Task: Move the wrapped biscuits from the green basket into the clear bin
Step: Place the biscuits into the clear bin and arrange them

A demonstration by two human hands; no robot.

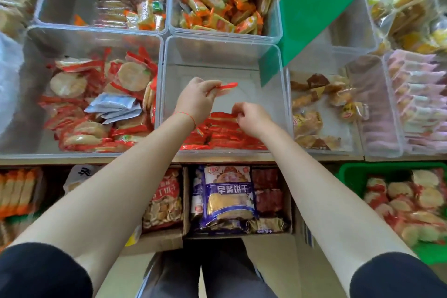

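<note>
Both hands are down inside the clear bin [283,94]. I see my left hand [197,100] pinching one red wrapped biscuit [226,85] by its edge, held up above the bin floor. My right hand [252,118] has its fingers curled on the row of packs [217,133] at the near side of the bin, gripping the top of one, I think.

That row of red packs stands on edge, tight together. It fills only the near part. Most of the bin floor behind it is bare, so I judge the job is just under way.

Down at my right sits the green basket [350,172]. Lots of round biscuits [411,201] are still heaped in it, so plenty is left to move.

The wrappers look thin, shiny and crinkly, red with see-through parts. The biscuits inside are flat, round and pale. The bin is hard, smooth plastic with straight walls.
</note>
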